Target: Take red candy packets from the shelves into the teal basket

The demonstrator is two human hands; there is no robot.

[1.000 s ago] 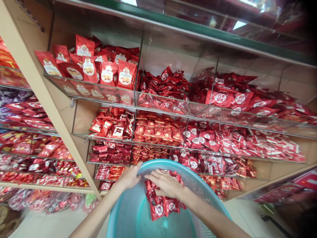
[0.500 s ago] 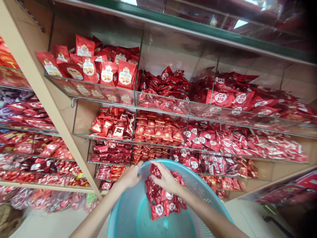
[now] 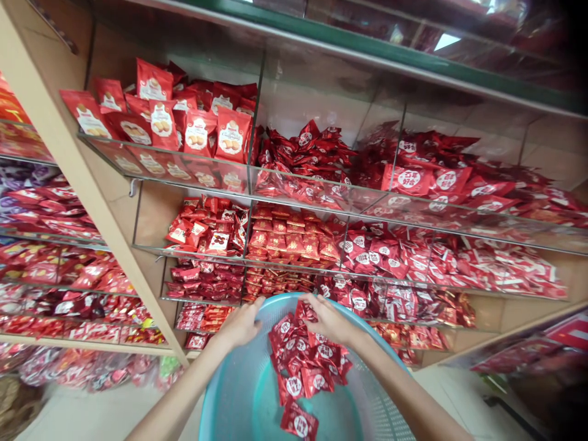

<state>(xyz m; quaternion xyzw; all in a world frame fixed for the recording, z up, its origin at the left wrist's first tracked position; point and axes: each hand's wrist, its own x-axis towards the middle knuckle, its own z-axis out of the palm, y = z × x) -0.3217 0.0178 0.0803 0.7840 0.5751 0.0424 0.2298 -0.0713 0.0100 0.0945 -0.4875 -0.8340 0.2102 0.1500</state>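
A large light-blue plastic basket (image 3: pixel 232 398) with perforated sides stands tilted towards me below the shelves. My left hand (image 3: pixel 243 326) is closed on its left rim. Inside, a heap of small red packets (image 3: pixel 301 361) with white round labels rests against the far wall. One packet (image 3: pixel 299 420) lies apart, lower in the basket. My right hand (image 3: pixel 329 320) is over the top of the heap, its fingers closed on a red packet (image 3: pixel 305 311) near the far rim.
Glass-fronted shelves (image 3: pixel 298 191) ahead hold rows of red packets, with larger biscuit packets (image 3: pixel 197 131) at the upper left. A slanting wooden upright (image 3: pixel 94 196) parts them from more stocked shelves at the left. Plastic bags (image 3: pixel 96 370) lie on the floor.
My right hand has moved right, uncovering more of the heap. One packet now lies lower in the basket, apart from the others. My left hand has stayed on the rim.
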